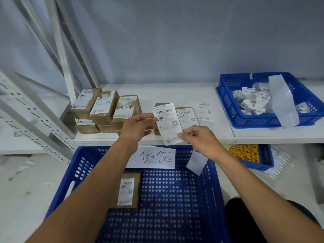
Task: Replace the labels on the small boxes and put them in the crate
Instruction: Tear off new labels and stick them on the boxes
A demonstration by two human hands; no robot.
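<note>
shipping label [167, 122] is being held up over the front edge of the white shelf [175, 92], above the blue crate [215, 190]. the left hand [138, 125] is pinching its upper left edge and the right hand [201, 141] is pinching its lower right corner. 1 labelled box [127, 191] is lying flat in the crate.

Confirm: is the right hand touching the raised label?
Touching. The head view shows the right hand pinching the lower right corner of the label, with no gap, while the left hand pinches its left edge.
</note>
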